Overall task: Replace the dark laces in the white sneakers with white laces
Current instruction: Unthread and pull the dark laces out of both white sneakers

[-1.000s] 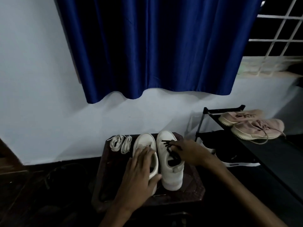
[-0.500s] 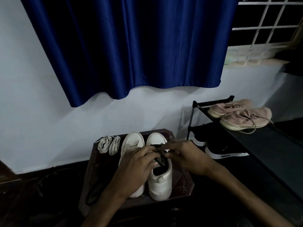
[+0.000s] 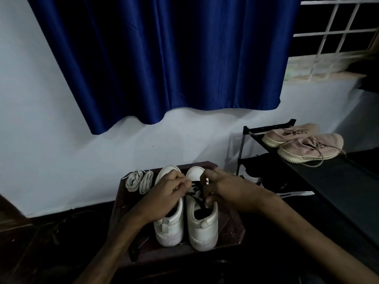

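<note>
Pinching dark lace (image 3: 195, 190), seemingly, both grips, left hand (image 3: 164, 194), right hand (image 3: 227, 191), sneaker (image 3: 202, 226) toe toward wall (image 3: 61, 140).

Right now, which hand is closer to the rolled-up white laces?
Left. The left hand sits just right of the white laces; the right hand is farther right, beyond it.

We're in a home: blue curtain (image 3: 162, 62) on a pale wall, barred window (image 3: 336, 31), shoe rack (image 3: 320, 173) holding pink sneakers (image 3: 305, 145).
</note>
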{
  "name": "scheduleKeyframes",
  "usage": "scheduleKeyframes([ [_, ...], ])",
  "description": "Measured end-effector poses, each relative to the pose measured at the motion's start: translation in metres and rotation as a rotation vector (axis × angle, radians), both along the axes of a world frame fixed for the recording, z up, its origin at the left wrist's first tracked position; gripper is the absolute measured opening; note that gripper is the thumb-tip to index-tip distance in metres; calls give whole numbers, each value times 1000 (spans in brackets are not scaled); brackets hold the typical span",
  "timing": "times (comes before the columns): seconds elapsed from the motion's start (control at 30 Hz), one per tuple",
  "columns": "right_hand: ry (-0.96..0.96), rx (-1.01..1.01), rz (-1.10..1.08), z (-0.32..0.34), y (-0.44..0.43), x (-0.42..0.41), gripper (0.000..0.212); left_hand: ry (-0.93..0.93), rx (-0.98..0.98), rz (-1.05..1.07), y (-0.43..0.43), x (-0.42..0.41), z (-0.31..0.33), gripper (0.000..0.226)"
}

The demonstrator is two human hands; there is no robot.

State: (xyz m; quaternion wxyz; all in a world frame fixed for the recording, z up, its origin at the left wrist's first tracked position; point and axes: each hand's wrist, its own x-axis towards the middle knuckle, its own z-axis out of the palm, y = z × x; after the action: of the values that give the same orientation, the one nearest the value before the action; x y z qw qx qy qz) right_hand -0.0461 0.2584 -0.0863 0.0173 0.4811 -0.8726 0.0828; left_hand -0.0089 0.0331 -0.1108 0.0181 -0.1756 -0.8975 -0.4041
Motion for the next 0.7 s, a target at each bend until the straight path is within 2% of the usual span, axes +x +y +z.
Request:
scheduleKeyframes([
  [0.07,-211,-234,-24,-3,4,-5,23,-13,72,0,-1,3,5,40],
  [0.2,-739,-818,-280,11,14,-3,57,128,-25,-35,1,11,21,22],
  [0.27,-954,-1073,-470,21,18,-6,64,97,93,-106,2,15,28,18],
  [0.37,-1262,-1274,-635,30,24,-16,59,22,429,-139,-1,20,34,35],
  [0.43,-1365,-1341,-635,35,25,-17,60,9,682,-53,-7,21,42,34],
  [0.53,-1442,-1477,-544,49,23,-15,59,-43,944,96,-23,18,46,47],
  [0.63,-1498,-1720,-364,67,28,-20,52,-67,1041,187,-36,16,46,52],
  [0.7,-1466,-1813,-282,75,33,-26,46,-113,1095,308,-39,15,44,51],
])
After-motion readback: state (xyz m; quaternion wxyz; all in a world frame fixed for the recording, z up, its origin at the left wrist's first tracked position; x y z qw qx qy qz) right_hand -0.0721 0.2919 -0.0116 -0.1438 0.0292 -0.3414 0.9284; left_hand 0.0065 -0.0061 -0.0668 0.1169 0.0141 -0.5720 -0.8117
